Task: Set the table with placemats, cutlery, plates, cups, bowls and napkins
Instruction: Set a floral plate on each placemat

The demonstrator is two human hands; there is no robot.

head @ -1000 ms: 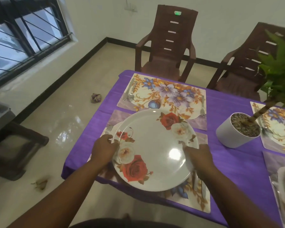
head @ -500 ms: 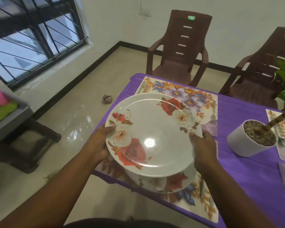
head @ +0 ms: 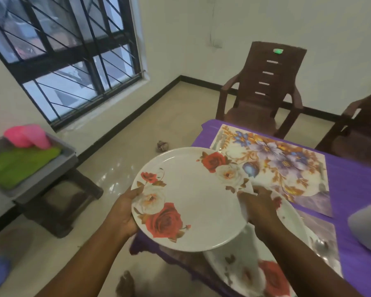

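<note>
Nearest the camera, a second rose-patterned plate already lies on the near placemat, at the table's closest corner. Just above that lying plate, a lifted plate is carried level, partly out past the table edge. The left hand grips its left rim with the thumb over the top, and the right hand pinches the opposite rim, fingers curled on the edge. Beyond the lying plate, the far placemat with blue flowers on the purple tablecloth has no plate on it, so that setting appears still unfinished. Left of the lying plate, well apart across the floor, a grey tray holds pink cups and green cloth, probably napkins, not yet brought over. No bowls are visible.
</note>
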